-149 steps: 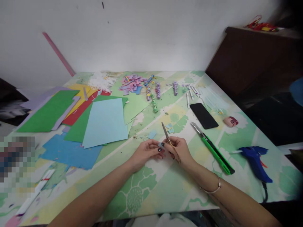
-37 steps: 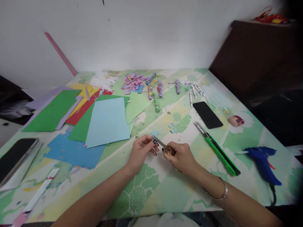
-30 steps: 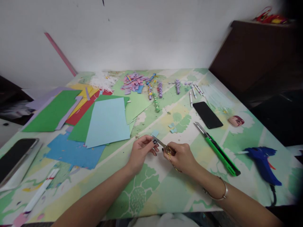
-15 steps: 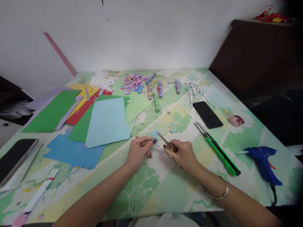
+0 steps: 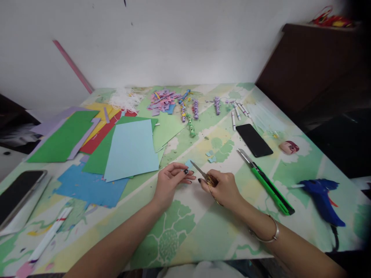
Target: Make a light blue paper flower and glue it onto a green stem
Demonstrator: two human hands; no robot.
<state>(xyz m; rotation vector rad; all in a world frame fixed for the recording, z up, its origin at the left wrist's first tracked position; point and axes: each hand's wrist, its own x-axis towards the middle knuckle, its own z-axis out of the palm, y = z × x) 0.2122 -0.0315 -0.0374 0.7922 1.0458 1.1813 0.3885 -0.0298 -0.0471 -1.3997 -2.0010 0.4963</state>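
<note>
1. Well to the left of the left hand [image 5: 169,183]: a phone [image 5: 20,197] and, closer to the body, a white marker [image 5: 49,236]. Both well apart from the grip, so best left alone.
2. Less far left of that grip: a jagged blue sheet [image 5: 92,189], with a light-blue sheet [image 5: 130,148] lying beyond. Probably wise to keep both forearms low and clear of these.
3. At the left grip: thumb and index drawn close together, other fingers loosely extended. Cannot tell whether anything small is pinched there. For good control, pinch only the edge of a piece and keep fingertips behind the cutting line.
4. Just beyond the left fingertips: a light-blue scrap [image 5: 189,163], flat on the tablecloth [image 5: 203,231].
5. Between both grips: gold-handled scissors [image 5: 200,171], slanting forward and left, blades apparently together, tips near the left fingertips.
6. At the right hand [image 5: 227,187]: curled firmly around the scissor handles. Better to hold the scissors steady and turn the piece, snipping in short strokes.
7. Beyond the right grip: small light-blue cut pieces [image 5: 212,159].
8. Right of the right grip: a green cutter [image 5: 271,189], then a blue glue gun [image 5: 317,200]. Mind that bare blade.
</note>
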